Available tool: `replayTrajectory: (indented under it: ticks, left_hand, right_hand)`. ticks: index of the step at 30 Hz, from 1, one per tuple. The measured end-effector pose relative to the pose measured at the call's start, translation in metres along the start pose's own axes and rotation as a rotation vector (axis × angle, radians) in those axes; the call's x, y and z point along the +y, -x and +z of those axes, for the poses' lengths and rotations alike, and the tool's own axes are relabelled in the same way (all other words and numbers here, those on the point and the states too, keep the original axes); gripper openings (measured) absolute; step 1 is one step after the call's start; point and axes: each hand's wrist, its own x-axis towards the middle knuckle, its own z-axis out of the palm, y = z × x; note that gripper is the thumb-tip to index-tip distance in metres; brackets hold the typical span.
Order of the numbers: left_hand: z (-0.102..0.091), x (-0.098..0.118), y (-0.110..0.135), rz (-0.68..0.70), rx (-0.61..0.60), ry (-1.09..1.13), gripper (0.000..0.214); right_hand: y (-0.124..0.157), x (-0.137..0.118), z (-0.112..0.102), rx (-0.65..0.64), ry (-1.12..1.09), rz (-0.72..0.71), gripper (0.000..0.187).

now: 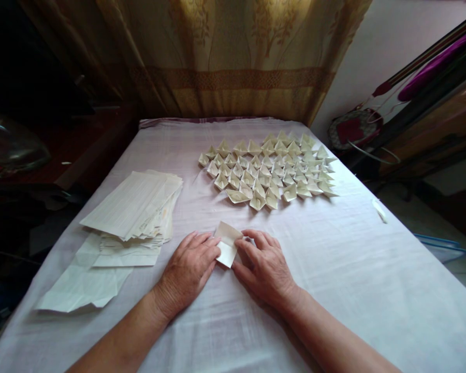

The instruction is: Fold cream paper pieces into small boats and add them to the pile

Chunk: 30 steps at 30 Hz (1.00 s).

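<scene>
A small folded piece of white paper (228, 244) lies between my hands on the cloth, with a crease across its middle and its far part raised. My left hand (192, 261) presses on its left edge, fingers together and thumb near the paper. At the paper's right edge, my right hand (264, 267) pinches it between thumb and fingers. Beyond my hands stand many folded paper boats (264, 168), set close together in rows. To the left is a stack of paper sheets (134, 204), slightly fanned out.
A creased loose sheet (83, 282) sticks out from under the stack. White cloth (353, 290) covers the table. A small white scrap (379, 211) lies near the right edge. A patterned curtain (229, 77) hangs behind, and a bag (355, 128) is beyond the right side.
</scene>
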Motion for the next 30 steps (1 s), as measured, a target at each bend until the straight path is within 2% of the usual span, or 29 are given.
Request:
replayTrajectory:
  ticks: [5, 11, 18, 26, 30]
  left_hand:
    - [-0.001, 0.004, -0.002, -0.047, -0.034, 0.004, 0.017]
    - [0.001, 0.006, -0.003, -0.056, 0.009, 0.017, 0.016]
    - [0.004, 0.005, -0.005, -0.114, 0.072, 0.098, 0.021]
    - [0.007, 0.002, -0.009, -0.213, 0.106, 0.182, 0.013]
    - [0.007, 0.003, -0.009, -0.233, 0.088, 0.185, 0.012]
  right_hand:
    - [0.001, 0.0, 0.0, 0.028, 0.022, 0.002, 0.02]
    - [0.0, 0.001, 0.001, 0.043, -0.047, -0.062, 0.009]
    - [0.0, 0.006, 0.006, 0.023, -0.107, 0.013, 0.011]
    - [-0.004, 0.007, 0.007, 0.027, -0.164, 0.064, 0.008]
    - [-0.001, 0.012, 0.005, 0.042, -0.243, 0.066, 0.019]
